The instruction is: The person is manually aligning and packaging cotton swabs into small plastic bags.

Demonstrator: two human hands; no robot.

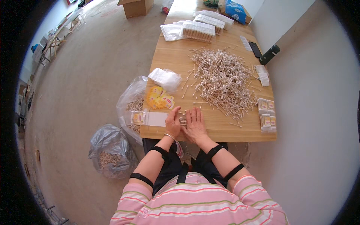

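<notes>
Near the table's front edge, a small bunch of cotton swabs (183, 119) lies between my two hands. My left hand (173, 122) stands on its side along the left of the bunch, fingers stretched and close together. My right hand (195, 125) lies nearly flat on the right, fingers stretched forward, its palm hiding part of the swabs. Left of my left hand is a flat white strip (157, 119). Past it, a clear packet of swabs with a yellow label (138, 118) sits at the table's left edge. A large loose heap of cotton swabs (223, 80) spreads beyond my right hand.
Yellow printed cards (159, 97) and clear plastic bags (165, 78) lie at left. Finished-looking packs (266, 114), a phone (255, 49) and a dark green bottle (269, 54) line the wall side. Bundled packs (198, 30) sit far back. Swab-filled bags (112, 152) stand on the floor.
</notes>
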